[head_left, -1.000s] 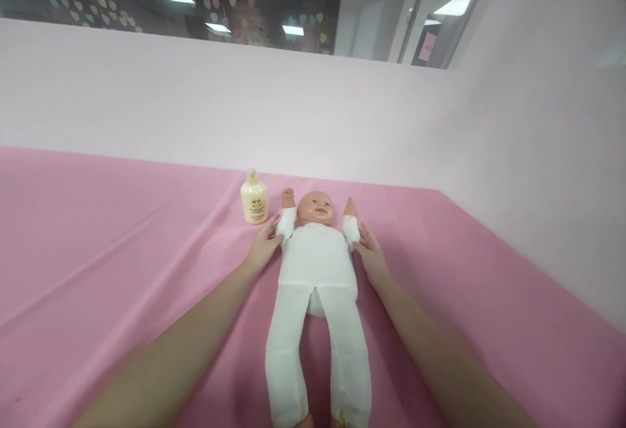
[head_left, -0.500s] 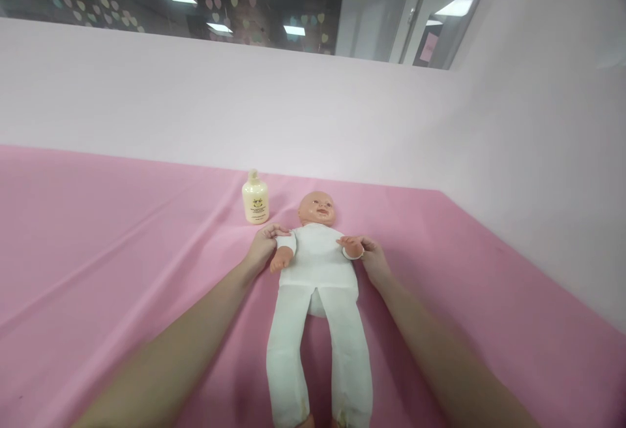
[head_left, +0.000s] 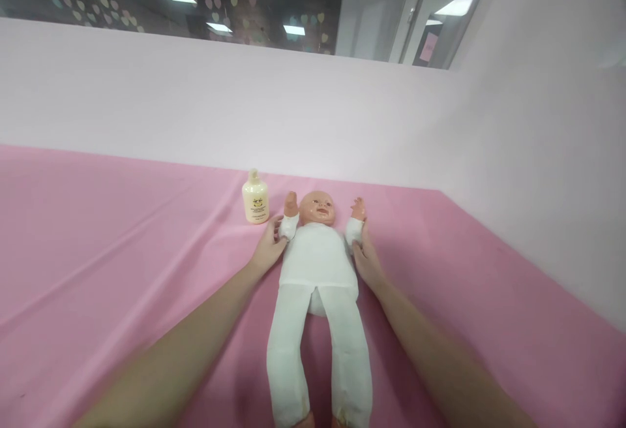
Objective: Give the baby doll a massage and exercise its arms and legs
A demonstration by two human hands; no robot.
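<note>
Head view: baby doll (head_left: 317,258) (supine on pink cloth (head_left: 122,252)) is held at both sleeved arms, left hand (head_left: 268,252) and right hand (head_left: 364,255) loosely curled; even, gentle pressure is advised.

Left hand (head_left: 268,250) and right hand (head_left: 366,257) grip the doll's (head_left: 317,265) raised arms beside a bottle (head_left: 255,201).

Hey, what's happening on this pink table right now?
A person has a baby doll in white clothes lying face up on the pink cloth. The left hand grips one sleeved arm and the right hand grips the other, both doll arms raised beside its head. A cream lotion bottle stands upright nearby, untouched.
</note>
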